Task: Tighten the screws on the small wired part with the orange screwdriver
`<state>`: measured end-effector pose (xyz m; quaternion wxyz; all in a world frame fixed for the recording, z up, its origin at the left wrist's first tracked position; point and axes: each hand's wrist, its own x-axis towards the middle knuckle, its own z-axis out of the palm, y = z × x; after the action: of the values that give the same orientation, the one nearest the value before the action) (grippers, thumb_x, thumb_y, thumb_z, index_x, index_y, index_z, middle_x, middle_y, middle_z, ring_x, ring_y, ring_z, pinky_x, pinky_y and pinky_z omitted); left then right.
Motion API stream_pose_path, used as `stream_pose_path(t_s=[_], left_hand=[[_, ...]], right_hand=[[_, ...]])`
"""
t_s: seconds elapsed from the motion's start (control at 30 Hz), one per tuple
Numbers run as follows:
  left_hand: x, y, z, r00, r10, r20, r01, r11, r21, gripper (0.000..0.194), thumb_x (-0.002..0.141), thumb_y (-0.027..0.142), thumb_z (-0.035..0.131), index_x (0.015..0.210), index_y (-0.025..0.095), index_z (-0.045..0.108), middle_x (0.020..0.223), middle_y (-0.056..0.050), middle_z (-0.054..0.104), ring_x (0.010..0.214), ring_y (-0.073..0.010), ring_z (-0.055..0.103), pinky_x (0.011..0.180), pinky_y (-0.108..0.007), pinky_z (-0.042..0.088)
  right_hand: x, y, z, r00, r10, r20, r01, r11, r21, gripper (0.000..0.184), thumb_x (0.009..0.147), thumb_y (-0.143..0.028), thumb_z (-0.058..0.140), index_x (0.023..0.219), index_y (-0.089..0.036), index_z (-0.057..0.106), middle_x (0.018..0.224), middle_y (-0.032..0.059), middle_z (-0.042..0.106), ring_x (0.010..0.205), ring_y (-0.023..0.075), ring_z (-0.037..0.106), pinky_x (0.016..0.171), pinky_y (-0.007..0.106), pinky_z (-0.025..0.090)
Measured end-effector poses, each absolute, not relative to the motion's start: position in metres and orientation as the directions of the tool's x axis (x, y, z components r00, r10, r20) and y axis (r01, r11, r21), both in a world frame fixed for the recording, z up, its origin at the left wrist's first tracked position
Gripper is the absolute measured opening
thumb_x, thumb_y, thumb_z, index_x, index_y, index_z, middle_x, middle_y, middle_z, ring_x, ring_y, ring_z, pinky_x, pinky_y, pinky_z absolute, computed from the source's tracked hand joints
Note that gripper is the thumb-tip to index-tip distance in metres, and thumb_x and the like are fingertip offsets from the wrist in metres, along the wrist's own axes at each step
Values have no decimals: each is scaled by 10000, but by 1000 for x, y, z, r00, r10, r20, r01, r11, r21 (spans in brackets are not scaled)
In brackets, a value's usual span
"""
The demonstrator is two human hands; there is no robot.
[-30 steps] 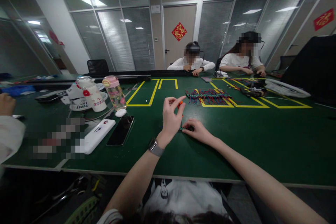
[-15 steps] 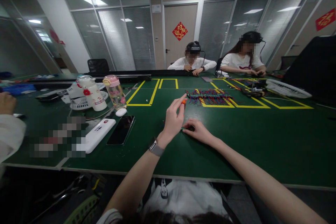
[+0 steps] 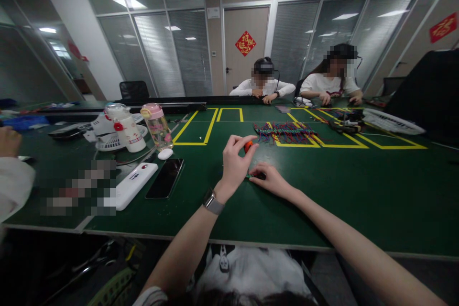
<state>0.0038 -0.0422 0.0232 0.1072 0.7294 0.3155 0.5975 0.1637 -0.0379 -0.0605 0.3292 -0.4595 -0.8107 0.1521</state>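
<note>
My left hand is closed round a small orange-topped tool. Only its rounded top shows between thumb and fingers, so its lower part is hidden. Low over the green table, my right hand pinches a small green circuit board just right of my left hand. Most of that board is covered by my fingers. Beyond both hands lies a long row of similar small boards with red and blue wires.
Left of my hands are a black phone, a white power bank, a pink-lidded bottle and a white flask. Yellow tape marks rectangles on the table. Two people sit opposite; a sleeve shows at left.
My left hand has turned and its fingers have curled in more, with more of the orange top showing. My right hand is almost unmoved. The far-right person's hands have moved apart.
</note>
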Motion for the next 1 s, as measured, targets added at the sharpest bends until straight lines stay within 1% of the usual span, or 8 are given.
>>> stream_pose_path(t_s=[0.07, 0.2, 0.37, 0.53, 0.7, 0.77, 0.87, 1.0], left_hand=[[3, -43, 24, 57, 580, 812, 362, -770, 525, 221, 891, 244, 552, 1074, 216, 673, 930, -48, 585, 879, -151, 574, 831, -288, 466], [4, -42, 23, 145, 592, 792, 212, -801, 560, 315, 942, 179, 427, 1208, 205, 594, 1081, -74, 609, 1004, -150, 577, 899, -293, 456], [3, -41, 23, 54, 595, 802, 302, -776, 554, 222, 881, 243, 570, 1076, 225, 674, 908, -38, 600, 838, -144, 577, 809, -288, 478], [2, -39, 23, 136, 585, 799, 208, -806, 555, 313, 943, 208, 439, 1216, 223, 592, 1094, -74, 612, 1017, -160, 579, 901, -315, 463], [3, -40, 22, 82, 575, 814, 311, -791, 528, 248, 878, 247, 574, 1111, 233, 657, 922, -41, 598, 856, -150, 577, 806, -300, 482], [3, -41, 22, 89, 567, 819, 341, -790, 510, 276, 900, 228, 531, 1155, 228, 636, 965, -55, 585, 905, -157, 569, 837, -309, 473], [4, -42, 23, 188, 569, 801, 240, -817, 524, 350, 945, 167, 408, 1257, 221, 557, 1091, -75, 595, 999, -150, 571, 887, -301, 462], [4, -42, 21, 163, 558, 813, 265, -819, 509, 259, 902, 221, 529, 1139, 235, 632, 972, -44, 612, 886, -141, 586, 820, -279, 481]], right_hand=[[164, -38, -61, -362, 844, 397, 649, 533, -543, 72, 780, -198, 668, 842, -170, 692, 805, 50, 639, 791, 192, 571, 748, 326, 448], [164, -38, -60, -369, 840, 397, 652, 539, -534, 79, 788, -209, 664, 851, -172, 694, 793, 46, 633, 782, 188, 570, 736, 319, 446], [163, -38, -59, -361, 845, 395, 661, 530, -531, 81, 782, -215, 671, 850, -177, 696, 783, 42, 635, 776, 187, 566, 733, 322, 445], [163, -38, -60, -362, 843, 397, 656, 533, -535, 81, 785, -220, 668, 849, -178, 694, 793, 45, 638, 784, 189, 567, 739, 327, 448], [165, -37, -62, -363, 842, 398, 650, 535, -539, 75, 784, -215, 665, 846, -181, 690, 812, 47, 645, 793, 188, 569, 741, 323, 449], [165, -37, -62, -364, 844, 394, 649, 534, -543, 73, 784, -210, 663, 845, -179, 690, 812, 46, 644, 795, 187, 568, 746, 322, 449], [165, -37, -62, -364, 844, 393, 649, 533, -543, 76, 784, -208, 662, 849, -178, 690, 808, 43, 639, 793, 187, 569, 750, 324, 447], [165, -37, -63, -359, 844, 400, 654, 533, -537, 79, 779, -218, 671, 846, -180, 691, 798, 42, 634, 787, 188, 568, 739, 324, 447]])
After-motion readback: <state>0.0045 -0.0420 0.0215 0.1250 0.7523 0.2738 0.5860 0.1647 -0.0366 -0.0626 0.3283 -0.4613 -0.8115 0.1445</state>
